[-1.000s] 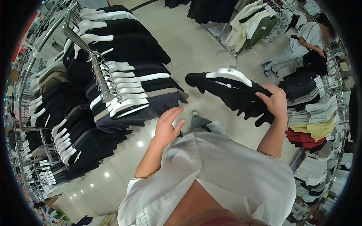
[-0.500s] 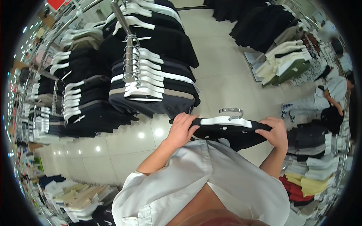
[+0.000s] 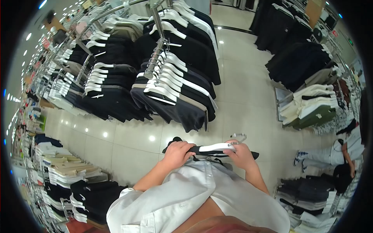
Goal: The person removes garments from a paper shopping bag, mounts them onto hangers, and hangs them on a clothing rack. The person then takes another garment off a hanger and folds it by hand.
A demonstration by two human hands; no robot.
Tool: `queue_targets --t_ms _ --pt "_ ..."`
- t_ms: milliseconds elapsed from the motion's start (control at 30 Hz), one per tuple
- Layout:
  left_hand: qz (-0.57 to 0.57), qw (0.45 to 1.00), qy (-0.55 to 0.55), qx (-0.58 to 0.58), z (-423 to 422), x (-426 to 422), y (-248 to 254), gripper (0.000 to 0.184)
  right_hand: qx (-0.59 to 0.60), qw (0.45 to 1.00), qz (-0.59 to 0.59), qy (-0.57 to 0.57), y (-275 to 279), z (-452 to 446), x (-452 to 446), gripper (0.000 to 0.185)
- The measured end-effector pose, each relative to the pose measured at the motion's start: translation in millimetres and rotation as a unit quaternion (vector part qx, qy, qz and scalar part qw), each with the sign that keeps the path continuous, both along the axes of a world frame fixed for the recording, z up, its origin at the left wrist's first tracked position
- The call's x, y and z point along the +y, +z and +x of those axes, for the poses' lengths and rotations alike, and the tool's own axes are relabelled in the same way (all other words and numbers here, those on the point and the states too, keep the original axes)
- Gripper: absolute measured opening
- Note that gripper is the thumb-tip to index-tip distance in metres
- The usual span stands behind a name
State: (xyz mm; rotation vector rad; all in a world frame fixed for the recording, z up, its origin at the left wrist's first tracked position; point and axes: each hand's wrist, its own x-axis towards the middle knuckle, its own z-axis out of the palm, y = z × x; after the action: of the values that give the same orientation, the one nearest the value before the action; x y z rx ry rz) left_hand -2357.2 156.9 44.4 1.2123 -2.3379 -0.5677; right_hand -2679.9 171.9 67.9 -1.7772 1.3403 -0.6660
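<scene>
In front of my chest a black garment (image 3: 254, 155) hangs on a white hanger (image 3: 213, 147) with a silver hook (image 3: 240, 136). My left hand (image 3: 178, 154) is closed around the garment's left shoulder, beside the white arm of the hanger. Close under the hook, my right hand (image 3: 241, 156) grips the hanger and cloth, its thumb on the near side. Some black cloth sticks out beyond each hand. The lower part of the garment is mostly hidden behind my hands and white shirt.
Ahead to the left, a metal rail (image 3: 155, 58) carries dark garments on white hangers. More clothes (image 3: 311, 105) hang at the right, where a person (image 3: 330, 153) in light clothing stands. Folded and hanging clothes (image 3: 74, 167) fill the lower left. Shiny floor tiles (image 3: 237, 97) run between the racks.
My right hand has moved inward from the garment's right shoulder to the hanger near its hook. My left hand stays on the left shoulder. The rail now appears farther right in view.
</scene>
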Motion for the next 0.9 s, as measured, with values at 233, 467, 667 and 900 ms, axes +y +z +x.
queue_targets --t_ms 233,467,667,900 --pt "-0.018 0.992 0.109 -0.058 -6 35 1 0.04 -0.067 0.996 0.006 0.061 0 10 -10 0.03" --pt "-0.072 0.982 0.17 -0.024 14 43 4 0.024 -0.109 0.985 -0.07 0.112 5 28 -29 0.032" --pt "-0.127 0.974 0.186 0.011 43 20 4 0.017 -0.055 0.979 -0.165 0.104 16 31 -42 0.028" --pt "-0.158 0.969 0.175 0.079 85 -14 27 0.016 -0.073 0.988 -0.136 -0.005 58 38 -50 0.026"
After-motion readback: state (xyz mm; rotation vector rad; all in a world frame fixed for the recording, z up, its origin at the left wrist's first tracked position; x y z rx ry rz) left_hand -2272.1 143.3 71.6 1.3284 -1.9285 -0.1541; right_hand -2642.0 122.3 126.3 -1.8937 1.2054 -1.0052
